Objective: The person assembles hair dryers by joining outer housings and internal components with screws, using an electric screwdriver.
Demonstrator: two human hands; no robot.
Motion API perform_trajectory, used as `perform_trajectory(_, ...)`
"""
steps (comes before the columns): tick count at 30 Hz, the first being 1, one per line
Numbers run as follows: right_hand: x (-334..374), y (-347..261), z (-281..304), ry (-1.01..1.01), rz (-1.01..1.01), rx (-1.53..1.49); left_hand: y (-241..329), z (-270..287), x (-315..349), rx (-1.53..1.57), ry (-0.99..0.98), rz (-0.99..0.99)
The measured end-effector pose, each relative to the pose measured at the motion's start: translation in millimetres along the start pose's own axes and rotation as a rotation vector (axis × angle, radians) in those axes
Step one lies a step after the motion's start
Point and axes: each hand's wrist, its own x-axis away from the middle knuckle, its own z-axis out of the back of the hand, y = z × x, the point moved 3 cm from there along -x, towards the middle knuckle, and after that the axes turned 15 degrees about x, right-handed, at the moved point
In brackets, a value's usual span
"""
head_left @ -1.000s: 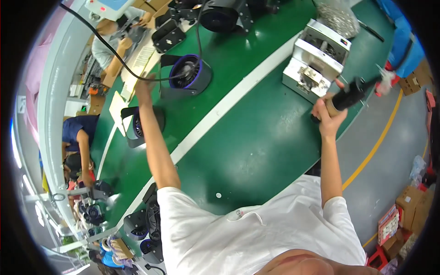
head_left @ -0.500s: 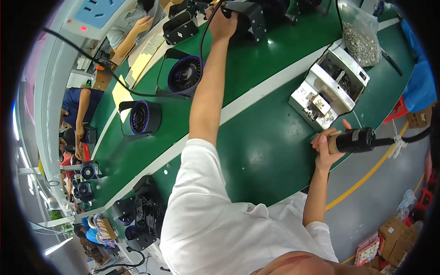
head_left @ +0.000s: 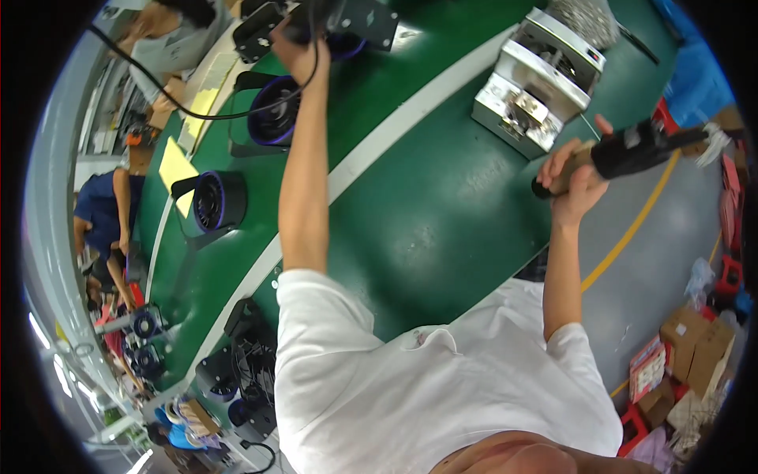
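My left hand reaches far across the bench, its fingers closed on a black round housing with a metal bracket; the frame's top edge cuts part of it off. My right hand is wrapped round an electric screwdriver with a tan front and black body, held level near the bench's right edge. Just beyond that hand stands a silver screw feeder. Left of my left forearm sit a purple-ringed black housing on its bracket and a smaller similar one.
A bag of screws lies behind the feeder, beside a black pen-like tool. A black cable hangs across the upper left. Yellow paper lies on the green bench. Co-workers sit along the left; cartons stand on the floor at right.
The view has shifted. My left hand has moved left and nearer, the bracketed housing moving with it. My right hand still holds the screwdriver, now farther right of the feeder.
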Motion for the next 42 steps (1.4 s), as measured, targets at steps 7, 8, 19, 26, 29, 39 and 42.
perform_trajectory(7,-66,-27,-18,0.12,0.13,0.006,154,50,120,0.26,-0.239,0.155)
perform_trajectory(8,-71,-9,-21,0.131,0.134,0.027,160,53,130,0.281,-0.248,0.161)
perform_trajectory(19,-51,-20,-72,0.035,0.091,0.334,192,56,182,0.363,-0.678,-0.106)
perform_trajectory(26,-66,-109,-133,-0.487,0.316,-1.137,204,54,182,0.417,-0.625,-0.066)
perform_trajectory(29,-52,-127,-134,-0.384,0.232,-0.433,205,54,182,0.402,-0.628,-0.079)
perform_trajectory(39,-36,-102,-168,-0.054,-0.128,-0.82,193,39,181,0.423,-0.647,-0.016)
perform_trajectory(42,-40,-91,-154,-0.111,-0.019,-0.394,183,31,184,0.38,-0.68,-0.091)
